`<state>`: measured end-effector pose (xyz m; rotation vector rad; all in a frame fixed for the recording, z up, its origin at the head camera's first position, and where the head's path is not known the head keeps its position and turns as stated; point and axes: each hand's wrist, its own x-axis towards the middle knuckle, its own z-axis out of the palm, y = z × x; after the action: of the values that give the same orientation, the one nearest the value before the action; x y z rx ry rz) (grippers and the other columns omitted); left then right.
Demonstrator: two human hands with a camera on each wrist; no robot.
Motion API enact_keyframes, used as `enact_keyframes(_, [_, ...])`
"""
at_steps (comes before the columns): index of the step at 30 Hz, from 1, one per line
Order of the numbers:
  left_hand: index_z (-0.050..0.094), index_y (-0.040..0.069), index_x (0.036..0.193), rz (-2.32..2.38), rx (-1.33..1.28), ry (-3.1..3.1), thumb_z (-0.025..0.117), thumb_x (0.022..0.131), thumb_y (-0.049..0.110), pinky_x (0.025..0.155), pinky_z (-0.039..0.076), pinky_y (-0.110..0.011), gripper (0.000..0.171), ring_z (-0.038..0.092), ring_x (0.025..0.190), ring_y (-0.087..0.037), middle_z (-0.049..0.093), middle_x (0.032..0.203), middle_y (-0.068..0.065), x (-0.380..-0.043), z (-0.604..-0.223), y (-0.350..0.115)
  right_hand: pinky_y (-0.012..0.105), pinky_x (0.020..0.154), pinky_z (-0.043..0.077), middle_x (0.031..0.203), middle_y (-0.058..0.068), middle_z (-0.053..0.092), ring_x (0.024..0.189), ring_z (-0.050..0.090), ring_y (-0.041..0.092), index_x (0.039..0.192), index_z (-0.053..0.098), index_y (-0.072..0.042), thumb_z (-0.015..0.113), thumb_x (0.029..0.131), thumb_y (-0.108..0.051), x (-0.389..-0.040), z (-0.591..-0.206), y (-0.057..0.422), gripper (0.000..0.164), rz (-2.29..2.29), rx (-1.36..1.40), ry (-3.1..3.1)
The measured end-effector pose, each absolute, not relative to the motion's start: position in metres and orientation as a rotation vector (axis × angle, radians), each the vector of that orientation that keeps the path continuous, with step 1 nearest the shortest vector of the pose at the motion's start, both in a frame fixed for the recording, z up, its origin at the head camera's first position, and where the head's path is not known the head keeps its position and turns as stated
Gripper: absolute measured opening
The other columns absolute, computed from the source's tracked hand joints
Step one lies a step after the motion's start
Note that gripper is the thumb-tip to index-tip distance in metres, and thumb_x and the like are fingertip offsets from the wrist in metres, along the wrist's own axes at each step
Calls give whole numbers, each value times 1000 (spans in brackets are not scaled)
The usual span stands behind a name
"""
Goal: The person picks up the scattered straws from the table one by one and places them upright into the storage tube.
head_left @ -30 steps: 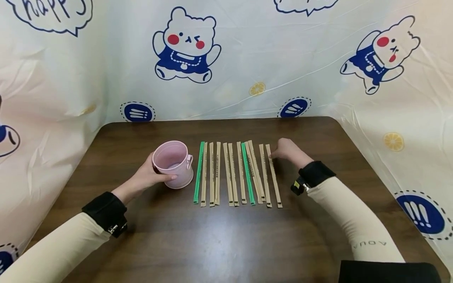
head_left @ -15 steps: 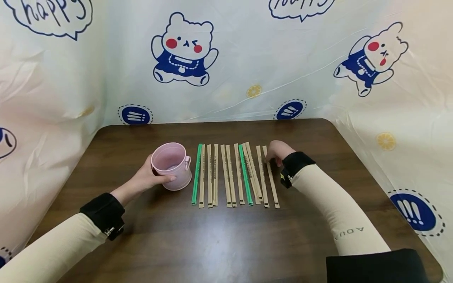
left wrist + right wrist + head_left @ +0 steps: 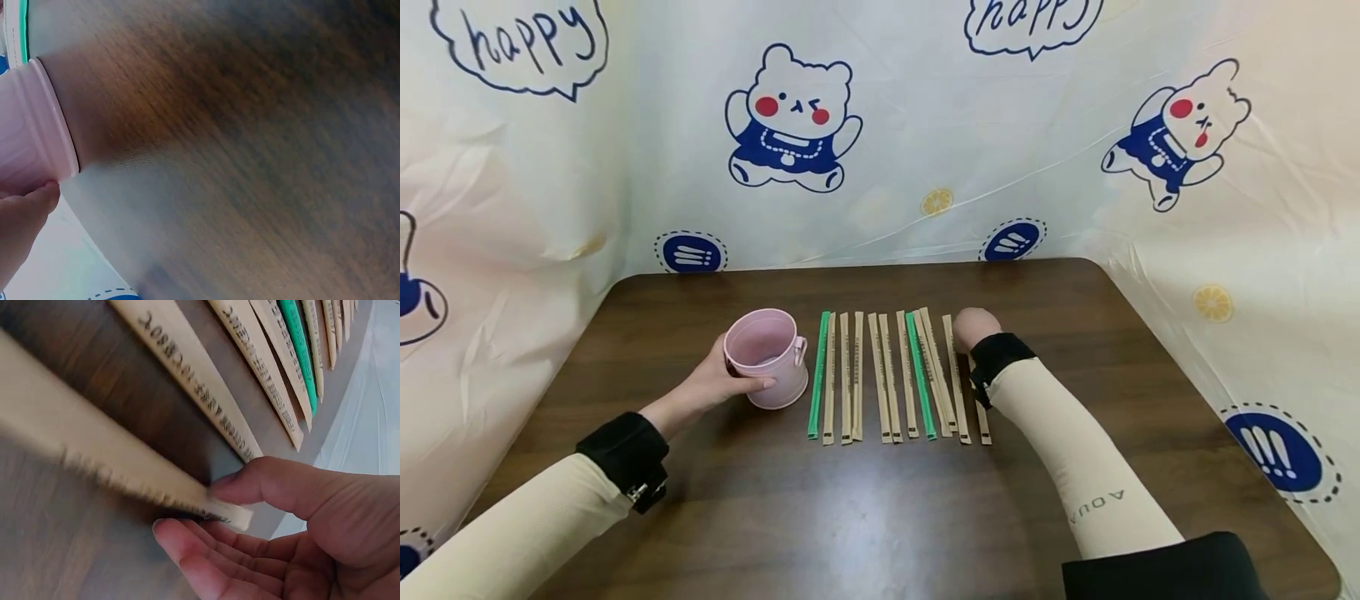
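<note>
My left hand (image 3: 709, 382) grips a small pink bucket (image 3: 790, 377), thumb on the near side; the bucket stands upright on the table. In the left wrist view the thumb (image 3: 28, 225) presses the bucket's wall (image 3: 28, 131). A row of several flat wrapped straws lies right of the bucket, mostly tan, with two green straws (image 3: 821, 375) among them. My right hand (image 3: 976, 327) is at the far end of the rightmost tan straw (image 3: 984, 425). In the right wrist view, the right hand (image 3: 287, 531) has thumb and fingers on opposite sides of that straw (image 3: 112, 450).
The brown wooden table (image 3: 850, 517) has rounded far corners. A pale curtain (image 3: 910, 108) with printed bears hangs behind and along both sides. The second tan straw (image 3: 194, 378) from the right lies close to my right thumb.
My right hand has moved left and closer over the rightmost straw's far end, its forearm now covering part of that straw. The left hand and bucket stay put; the head view tilts slightly.
</note>
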<state>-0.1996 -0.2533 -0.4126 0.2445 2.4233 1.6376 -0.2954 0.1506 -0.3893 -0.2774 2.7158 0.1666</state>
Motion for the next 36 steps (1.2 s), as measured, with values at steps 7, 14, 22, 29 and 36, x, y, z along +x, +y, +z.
enact_keyframes(7, [6,1,158,1589,204,2429,82,86,20,120,25,-65,107,30,143,-44,24,158,-30,-198,-411,-254,41,92,57,114,18,76,97,69,27,84,78,1,59,93,1,-288,-394,150,21,191,-428,2830])
enact_keyframes(14, [6,2,159,1594,189,2436,82,86,18,120,23,-63,107,30,144,-43,24,159,-29,-196,-411,-253,34,77,40,120,15,69,83,45,23,64,59,-6,52,95,-1,-295,-395,150,32,126,-263,2713])
enact_keyframes(22, [6,2,159,1596,196,2443,82,86,18,120,23,-63,107,29,144,-43,24,159,-29,-195,-411,-253,34,81,38,125,13,63,90,44,23,74,63,-6,48,96,-4,-301,-388,151,27,174,-210,2627])
enact_keyframes(29, [6,2,159,1581,181,2452,83,86,20,121,21,-64,107,29,145,-43,24,160,-29,-195,-412,-254,32,84,39,130,13,61,95,45,23,99,71,-1,49,96,-3,-305,-387,153,23,104,-149,2621])
enact_keyframes(36, [10,2,158,1615,233,2446,83,85,16,120,23,-63,105,31,143,-42,28,158,-28,-197,-414,-253,25,59,30,116,15,58,74,39,19,60,50,-11,53,91,2,-316,-388,157,34,-35,-22,2591])
